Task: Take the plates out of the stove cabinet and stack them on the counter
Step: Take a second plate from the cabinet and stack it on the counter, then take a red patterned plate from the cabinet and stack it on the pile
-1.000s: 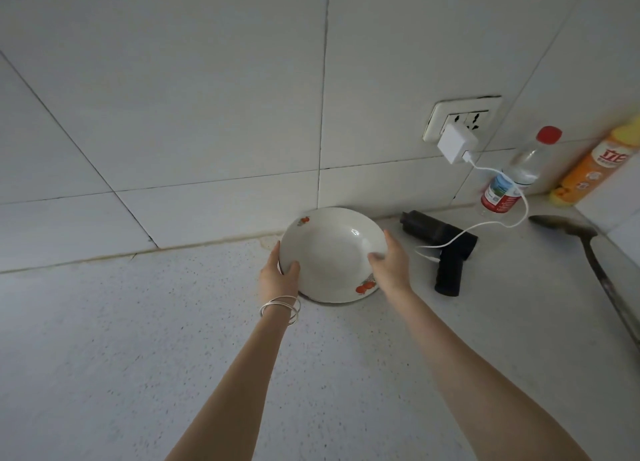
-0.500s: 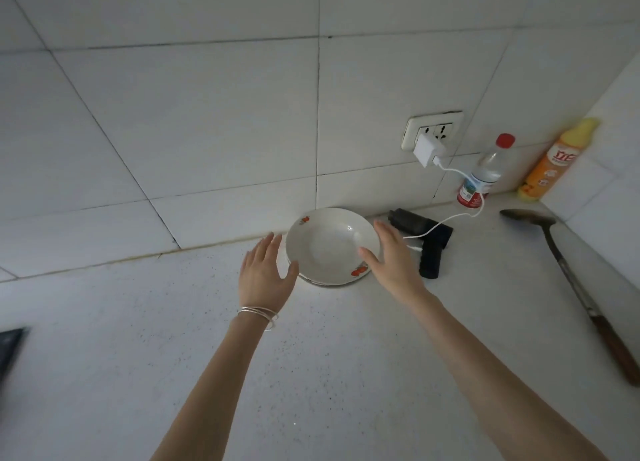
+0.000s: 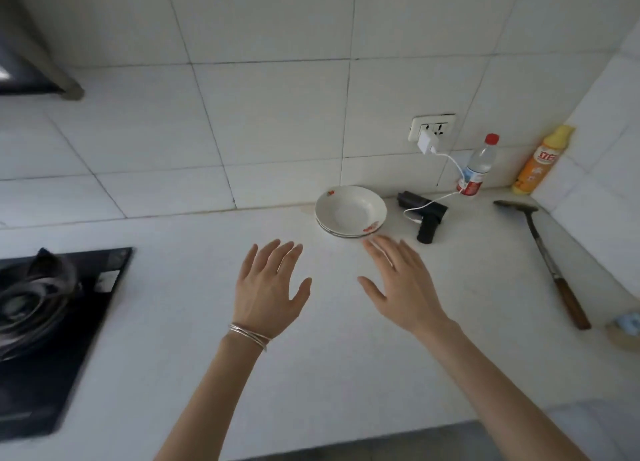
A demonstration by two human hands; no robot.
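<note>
A small stack of white plates with red flower marks rests on the white counter close to the tiled wall. My left hand, with thin bangles on the wrist, hovers open over the counter, below and left of the stack. My right hand is open too, fingers spread, its fingertips just short of the stack's near rim. Neither hand holds anything. The stove cabinet is out of view.
A black gas hob fills the left edge. Right of the plates lie a black handheld device on a white charger cable, a water bottle, an orange bottle and a long spatula with a wooden handle.
Both hands have let go of the top plate and drawn back toward me with fingers spread. The view has pulled back and left, bringing the hob into sight.
</note>
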